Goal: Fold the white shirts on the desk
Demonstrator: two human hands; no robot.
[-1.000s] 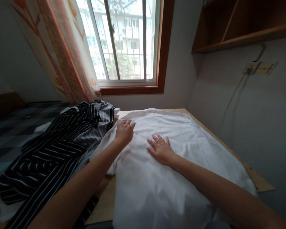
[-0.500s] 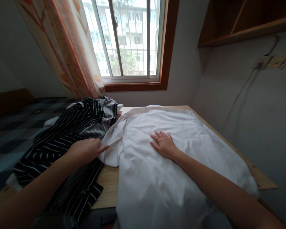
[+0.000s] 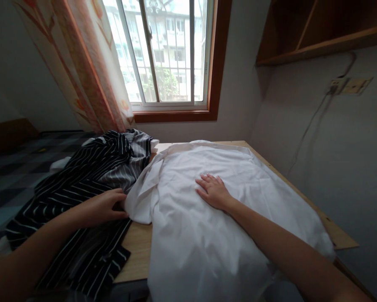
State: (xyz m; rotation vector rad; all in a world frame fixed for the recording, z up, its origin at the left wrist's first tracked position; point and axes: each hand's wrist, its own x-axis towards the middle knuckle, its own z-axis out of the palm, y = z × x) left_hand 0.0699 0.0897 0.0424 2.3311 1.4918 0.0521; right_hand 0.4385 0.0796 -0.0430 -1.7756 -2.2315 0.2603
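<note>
A white garment (image 3: 188, 218) lies spread over a wooden board, its sleeve folded out on the left side. My right hand (image 3: 213, 192) rests flat on the middle of it, fingers apart. At the sleeve's left edge is my left hand (image 3: 111, 205), thumb apart from the fingers and a gap between them; its fingertips are partly hidden at the cloth. Beneath and beyond my left hand lies a rumpled black garment with white stripes (image 3: 71, 188).
The wooden board (image 3: 136, 247) shows between the garments and along the right edge. A checkered bed (image 3: 24, 165) is at the left. Behind are a curtain (image 3: 81, 63) and a window (image 3: 169, 54); a shelf (image 3: 327, 42) hangs at upper right.
My left hand has moved left and slightly down to the sleeve's outer edge, its thumb and fingers changing pose. My right hand stays on the white garment. The view has shifted slightly.
</note>
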